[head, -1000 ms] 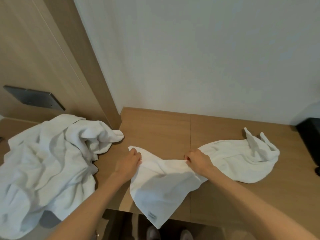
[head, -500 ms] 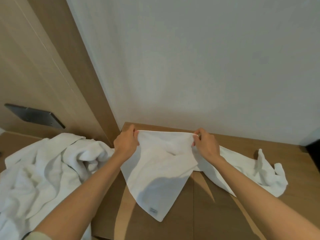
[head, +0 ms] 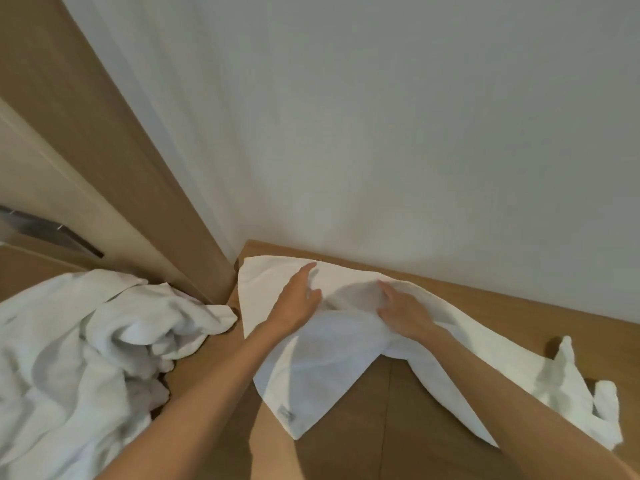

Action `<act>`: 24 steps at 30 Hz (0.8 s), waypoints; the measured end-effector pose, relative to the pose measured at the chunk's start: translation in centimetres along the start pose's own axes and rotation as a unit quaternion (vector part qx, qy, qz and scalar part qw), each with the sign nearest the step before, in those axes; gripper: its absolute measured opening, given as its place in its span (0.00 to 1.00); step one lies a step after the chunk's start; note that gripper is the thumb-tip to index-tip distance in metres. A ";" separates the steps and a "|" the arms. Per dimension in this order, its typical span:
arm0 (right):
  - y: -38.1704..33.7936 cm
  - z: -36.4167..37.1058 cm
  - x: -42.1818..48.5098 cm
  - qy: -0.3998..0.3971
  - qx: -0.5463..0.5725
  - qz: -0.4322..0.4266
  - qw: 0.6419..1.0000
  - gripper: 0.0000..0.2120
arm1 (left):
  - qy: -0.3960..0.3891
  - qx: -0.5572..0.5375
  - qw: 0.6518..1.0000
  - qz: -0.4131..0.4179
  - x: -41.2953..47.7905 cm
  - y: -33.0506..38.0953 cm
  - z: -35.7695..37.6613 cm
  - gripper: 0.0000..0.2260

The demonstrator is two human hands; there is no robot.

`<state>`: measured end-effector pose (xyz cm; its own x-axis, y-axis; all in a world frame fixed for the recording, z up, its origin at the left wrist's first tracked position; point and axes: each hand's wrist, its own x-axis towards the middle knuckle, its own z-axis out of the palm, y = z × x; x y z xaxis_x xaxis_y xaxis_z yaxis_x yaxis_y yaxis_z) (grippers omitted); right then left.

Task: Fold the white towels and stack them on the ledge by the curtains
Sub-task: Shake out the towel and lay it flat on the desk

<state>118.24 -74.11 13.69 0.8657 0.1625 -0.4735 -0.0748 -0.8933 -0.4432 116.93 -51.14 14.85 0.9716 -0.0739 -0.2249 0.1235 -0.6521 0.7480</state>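
The corner tag (head: 285, 412) on the white towel (head: 311, 368), at 6 o'clock, was unreadable. The left hand (head: 298, 299) and right hand (head: 401, 310) pressed the towel flat, fingers released; crumpled towels (head: 86, 341) lay at 9 o'clock.

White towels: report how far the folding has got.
Done: nothing that shows; no folded stack is in view. In hand: one white towel lies on the wooden surface, its far edge by the wall, with the left hand and right hand flat on it; its right end is crumpled. Left: finishing this one, then the rumpled pile beside it, then stacking.
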 end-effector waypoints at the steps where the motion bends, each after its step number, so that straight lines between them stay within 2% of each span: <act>1: 0.1 0.1 0.2 0.016 -0.014 -0.009 1.000 0.29 | -0.013 0.011 1.000 0.001 -0.3 0.2 0.8 0.25; 3: 0.2 0.0 0.4 0.026 -0.016 -0.022 0.999 0.26 | 0.003 0.045 0.999 0.013 -1.4 0.7 2.3 0.24; 6: 0.6 -1.0 -0.2 -0.014 0.064 -0.030 0.997 0.23 | 0.108 0.052 0.990 0.069 -3.7 1.7 3.5 0.19; 9: 1.3 -2.3 -1.9 -0.055 0.130 -0.057 0.988 0.19 | 0.158 0.043 0.982 0.090 -5.6 2.4 4.0 0.13; 12: 2.3 -2.9 -4.0 -0.076 0.064 -0.066 0.993 0.22 | 0.155 0.041 0.983 0.091 -7.4 2.3 4.6 0.10; 15: 2.9 -3.2 -5.7 -0.049 -0.056 -0.051 0.996 0.27 | 0.122 0.075 0.986 0.087 -8.9 1.6 5.4 0.13; 18: 3.5 -2.6 -7.0 0.001 -0.164 -0.034 0.986 0.27 | 0.025 0.151 0.986 0.065 -10.0 0.4 6.4 0.21; 21: 3.8 -1.6 -8.0 0.075 -0.136 -0.038 0.987 0.20 | -0.066 0.225 0.972 0.017 -11.2 -0.4 6.9 0.29; 24: 3.7 -1.3 -9.5 0.108 -0.090 -0.046 0.989 0.12 | -0.061 0.299 0.952 0.026 -12.6 -0.8 7.0 0.25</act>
<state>110.42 -79.48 17.56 0.9517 0.1700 -0.2555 0.0814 -0.9426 -0.3238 103.17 -54.95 12.76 0.9382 -0.1805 -0.2952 -0.0963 -0.9557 0.2782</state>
